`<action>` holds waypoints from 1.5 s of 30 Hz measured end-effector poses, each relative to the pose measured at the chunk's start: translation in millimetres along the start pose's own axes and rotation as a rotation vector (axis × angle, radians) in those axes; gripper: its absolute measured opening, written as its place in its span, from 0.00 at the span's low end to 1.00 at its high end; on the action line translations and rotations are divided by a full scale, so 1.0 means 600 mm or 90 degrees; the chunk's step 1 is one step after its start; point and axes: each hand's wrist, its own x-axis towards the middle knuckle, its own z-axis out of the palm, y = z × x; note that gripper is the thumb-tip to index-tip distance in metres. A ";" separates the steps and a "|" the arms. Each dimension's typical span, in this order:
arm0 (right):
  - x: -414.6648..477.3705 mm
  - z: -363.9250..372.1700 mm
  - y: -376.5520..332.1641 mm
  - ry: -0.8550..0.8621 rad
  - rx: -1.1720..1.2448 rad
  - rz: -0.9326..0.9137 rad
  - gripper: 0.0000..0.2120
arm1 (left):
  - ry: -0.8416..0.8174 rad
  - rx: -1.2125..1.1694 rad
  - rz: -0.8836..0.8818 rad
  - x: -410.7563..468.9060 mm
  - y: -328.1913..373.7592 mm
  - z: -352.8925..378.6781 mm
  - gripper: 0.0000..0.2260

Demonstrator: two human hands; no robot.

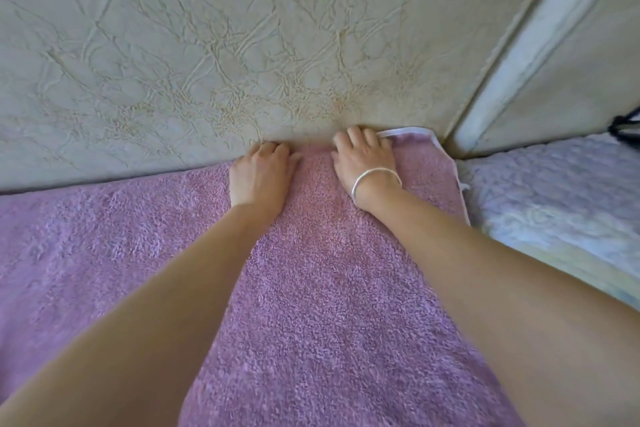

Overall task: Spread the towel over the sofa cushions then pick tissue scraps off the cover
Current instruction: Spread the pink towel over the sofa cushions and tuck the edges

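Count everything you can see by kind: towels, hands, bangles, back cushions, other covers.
Pink towel: 1
Hands: 2, left hand and right hand
Silver bangle: 1
Cream back cushions: 2
Pale blue cover: 1
Total: 7

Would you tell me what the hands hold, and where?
Nothing gripped: left hand and right hand press the towel at its back edge by the backrest.

Your pink towel (329, 288) is nubbly matt terry cloth; the backrest (207, 45) at top looks like creased, cracked matt leatherette; your bracelet (374, 178) shines like metal.
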 end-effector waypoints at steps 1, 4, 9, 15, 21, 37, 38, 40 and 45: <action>-0.014 0.000 0.012 0.001 0.005 0.001 0.16 | -0.015 0.007 -0.011 -0.009 0.007 -0.004 0.19; -0.045 -0.005 0.049 0.006 -0.015 0.000 0.18 | -0.069 0.018 -0.012 -0.052 0.034 -0.006 0.22; -0.041 -0.009 0.073 -0.047 0.040 0.106 0.17 | -0.071 -0.010 0.070 -0.093 0.078 0.016 0.25; -0.047 -0.028 0.093 -0.036 0.054 0.049 0.19 | -0.066 -0.018 0.131 -0.128 0.096 0.016 0.24; -0.152 -0.037 0.126 0.024 0.243 0.264 0.22 | -0.076 -0.039 0.308 -0.201 0.144 0.006 0.19; -0.147 -0.019 0.190 0.006 0.329 0.430 0.12 | -0.116 -0.033 0.339 -0.146 0.210 0.014 0.09; -0.144 -0.015 0.188 0.004 0.328 0.431 0.12 | -0.118 -0.031 0.344 -0.145 0.211 0.015 0.09; -0.144 -0.009 0.183 0.013 0.337 0.414 0.12 | -0.120 -0.024 0.350 -0.144 0.208 0.017 0.10; -0.184 -0.015 0.195 -0.032 0.453 0.368 0.15 | -0.148 0.012 0.324 -0.149 0.209 0.012 0.11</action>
